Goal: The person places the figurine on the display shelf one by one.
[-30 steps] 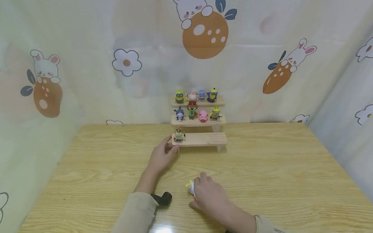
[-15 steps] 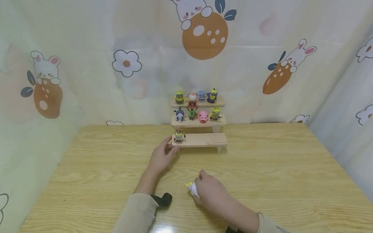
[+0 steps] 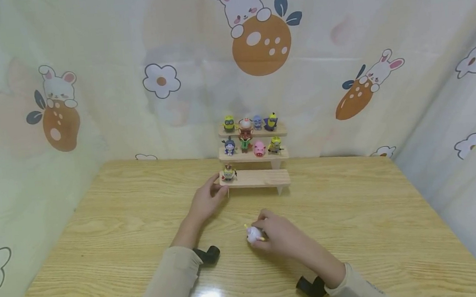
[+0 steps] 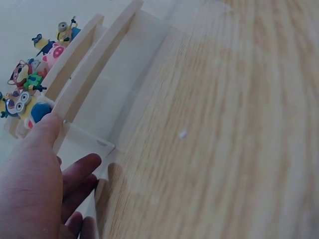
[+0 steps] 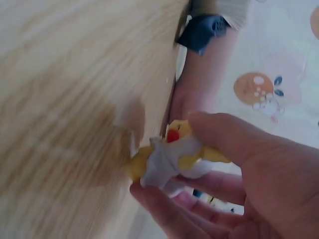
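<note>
My right hand [image 3: 278, 230] pinches a small white toy figure [image 3: 253, 234] with yellow parts between thumb and fingers, close over the table. The right wrist view shows this figure [image 5: 177, 154] tilted, with a red spot; its underside is partly hidden by the fingers. My left hand [image 3: 205, 200] holds the left end of the lowest step of a wooden display stand [image 3: 258, 178], its thumb at the front edge. Beside that thumb stands a yellow toy figure [image 3: 228, 173]. In the left wrist view, the other fingers [image 4: 82, 172] lie beside the stand's clear leg.
Several toy figures, among them a pink pig [image 3: 259, 148] and a fox in green [image 3: 245, 140], fill the two upper steps. The wood-grain table [image 3: 347, 214] spreads around the stand. A printed curtain [image 3: 193, 38] hangs close behind it.
My right hand has shifted slightly right and forward and turned the white figure, now showing more of it. The left hand and the stand have stayed in place.
</note>
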The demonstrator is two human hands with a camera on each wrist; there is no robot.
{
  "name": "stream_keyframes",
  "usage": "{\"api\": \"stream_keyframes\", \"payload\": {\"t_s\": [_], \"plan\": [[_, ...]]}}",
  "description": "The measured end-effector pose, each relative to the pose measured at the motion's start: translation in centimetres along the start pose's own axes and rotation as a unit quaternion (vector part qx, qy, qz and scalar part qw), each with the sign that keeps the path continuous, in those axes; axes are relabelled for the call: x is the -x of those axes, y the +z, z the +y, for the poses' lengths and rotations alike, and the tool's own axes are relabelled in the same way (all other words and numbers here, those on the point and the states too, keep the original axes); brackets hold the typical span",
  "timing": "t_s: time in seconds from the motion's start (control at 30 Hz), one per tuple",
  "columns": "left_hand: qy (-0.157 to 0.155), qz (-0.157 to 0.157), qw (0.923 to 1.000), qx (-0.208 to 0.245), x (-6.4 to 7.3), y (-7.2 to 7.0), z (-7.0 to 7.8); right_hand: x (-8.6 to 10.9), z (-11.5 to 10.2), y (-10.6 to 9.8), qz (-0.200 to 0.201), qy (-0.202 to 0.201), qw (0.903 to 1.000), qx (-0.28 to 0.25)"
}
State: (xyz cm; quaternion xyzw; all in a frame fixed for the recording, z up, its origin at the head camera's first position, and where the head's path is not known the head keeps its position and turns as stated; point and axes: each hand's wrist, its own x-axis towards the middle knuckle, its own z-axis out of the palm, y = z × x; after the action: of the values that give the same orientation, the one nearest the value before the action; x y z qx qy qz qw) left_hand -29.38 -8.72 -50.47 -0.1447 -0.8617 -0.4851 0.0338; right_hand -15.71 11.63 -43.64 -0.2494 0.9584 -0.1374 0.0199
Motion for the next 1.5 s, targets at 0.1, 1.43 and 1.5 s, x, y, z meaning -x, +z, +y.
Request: {"api": "stream_keyframes", "payload": {"t_s": [0.1,1.43,1.5], "plan": [[0.0,0.0,1.0,-0.003,0.0,-0.1,0.0,-0.1,1.0,-0.3,-0.001,-0.014,0.9995,-0.029],[-0.007,-0.002,0.9999,-0.012,-0.1,0.0,0.0,-0.7,1.2,-0.9,0.051,0.044,0.9974,-0.025],[-0.009,-0.003,0.9999,-0.011,-0.1,0.0,0.0,-0.7,1.3,-1.0,0.047,0.042,0.9978,-0.023]]}}
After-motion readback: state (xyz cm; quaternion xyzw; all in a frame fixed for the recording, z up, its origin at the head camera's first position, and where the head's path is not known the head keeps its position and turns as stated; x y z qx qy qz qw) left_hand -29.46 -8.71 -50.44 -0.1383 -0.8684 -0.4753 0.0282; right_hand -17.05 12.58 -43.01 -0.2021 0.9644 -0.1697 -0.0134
